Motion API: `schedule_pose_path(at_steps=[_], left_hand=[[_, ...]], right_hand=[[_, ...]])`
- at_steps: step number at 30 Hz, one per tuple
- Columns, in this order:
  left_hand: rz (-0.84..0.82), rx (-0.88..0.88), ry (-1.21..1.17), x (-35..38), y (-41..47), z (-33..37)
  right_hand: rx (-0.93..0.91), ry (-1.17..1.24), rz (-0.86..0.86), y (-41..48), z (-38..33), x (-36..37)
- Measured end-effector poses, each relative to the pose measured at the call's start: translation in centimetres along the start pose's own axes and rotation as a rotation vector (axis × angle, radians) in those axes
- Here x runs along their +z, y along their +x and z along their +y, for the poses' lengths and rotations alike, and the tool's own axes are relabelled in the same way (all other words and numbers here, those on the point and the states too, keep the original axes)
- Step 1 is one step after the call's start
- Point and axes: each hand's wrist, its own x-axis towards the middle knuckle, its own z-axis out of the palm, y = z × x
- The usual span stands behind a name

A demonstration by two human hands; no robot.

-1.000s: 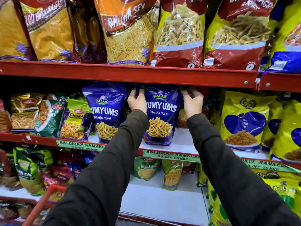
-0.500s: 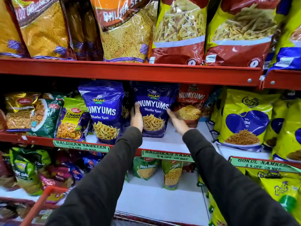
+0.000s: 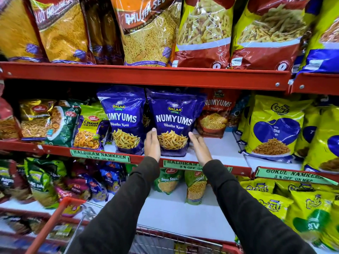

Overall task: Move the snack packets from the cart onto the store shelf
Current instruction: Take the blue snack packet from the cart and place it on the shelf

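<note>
A blue Numyums packet (image 3: 174, 123) stands upright on the white middle shelf (image 3: 220, 149), beside a matching blue packet (image 3: 124, 121) on its left. My left hand (image 3: 152, 144) lies flat against the packet's lower left side, fingers straight. My right hand (image 3: 200, 149) is at its lower right side with only the fingertips near the edge; neither hand wraps around it. The cart (image 3: 55, 217), with a red handle and wire basket, shows at the bottom, its contents mostly hidden by my sleeves.
A red Numyums packet (image 3: 214, 114) stands behind to the right, then bare white shelf and yellow packets (image 3: 275, 129). Green and yellow packets (image 3: 88, 129) crowd the left. The red shelf rail (image 3: 146, 76) overhead carries large bags; a lower shelf (image 3: 174, 213) has two small packets.
My hands slid from the top corners of the blue packet down to its lower sides. The packet now stands on the shelf, revealing the red packet behind it.
</note>
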Motion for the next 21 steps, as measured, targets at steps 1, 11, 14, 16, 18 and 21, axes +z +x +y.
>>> schedule_pose_path(at_steps=[1, 11, 14, 16, 18, 21], left_hand=[[0.013, 0.001, -0.006, -0.2, -0.3, -0.1], [0.031, 0.011, 0.042, -1.4, -1.5, 0.0], [0.073, 0.027, 0.057, -0.9, -2.3, 0.0], [0.15, 0.1, -0.005, -0.3, -3.7, -0.4], [0.239, 0.214, -0.064, 0.2, -5.4, -1.5], [0.238, 0.329, -0.03, 0.9, -7.9, -3.9]], right_hand=[[-0.003, 0.005, 0.0, -0.3, 0.1, 0.1], [-0.017, -0.057, -0.019, -2.4, 0.6, 0.3], [-0.092, -0.143, 0.03, -3.4, 0.4, 0.1], [-0.212, -0.178, 0.139, -4.8, 0.4, -0.1], [-0.309, -0.214, 0.236, -6.3, 1.1, -0.5], [-0.402, -0.3, 0.28, -8.3, 2.7, -1.5]])
